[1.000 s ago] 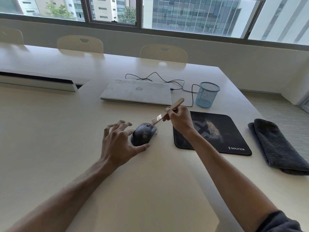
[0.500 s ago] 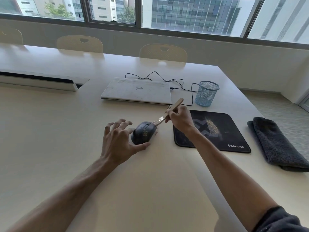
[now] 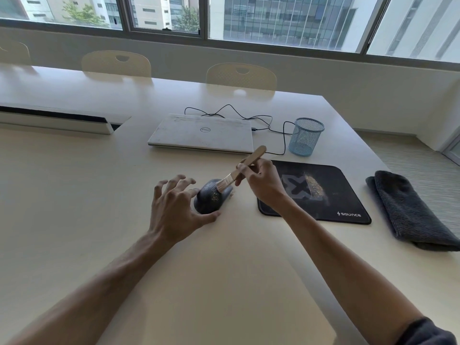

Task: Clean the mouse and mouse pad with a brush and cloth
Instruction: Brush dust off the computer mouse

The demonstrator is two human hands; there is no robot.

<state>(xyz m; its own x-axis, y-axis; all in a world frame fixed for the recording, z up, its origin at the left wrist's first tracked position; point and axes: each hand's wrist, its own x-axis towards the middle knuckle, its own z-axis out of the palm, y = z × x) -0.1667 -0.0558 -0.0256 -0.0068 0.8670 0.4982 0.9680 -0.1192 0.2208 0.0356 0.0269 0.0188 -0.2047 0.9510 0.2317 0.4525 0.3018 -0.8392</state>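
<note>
- The table (image 3: 74, 195) carries a closed laptop (image 3: 201, 133) at the far side.
- The mouse pad (image 3: 323, 190), dusted with crumbs, lies right of the mouse; the folded cloth (image 3: 410, 210) lies further right.
- The left hand (image 3: 174, 207), fingers spread, steadies the mouse (image 3: 211, 200) with thumb and fingertip.
- The right hand (image 3: 261, 183) pinches the brush (image 3: 239, 170): handle slanting up-right, bristles down-left on the mouse's front.

Mouse's (image 3: 211, 199) left flank behind left hand (image 3: 175, 210); cloth (image 3: 413, 210) cut off.
</note>
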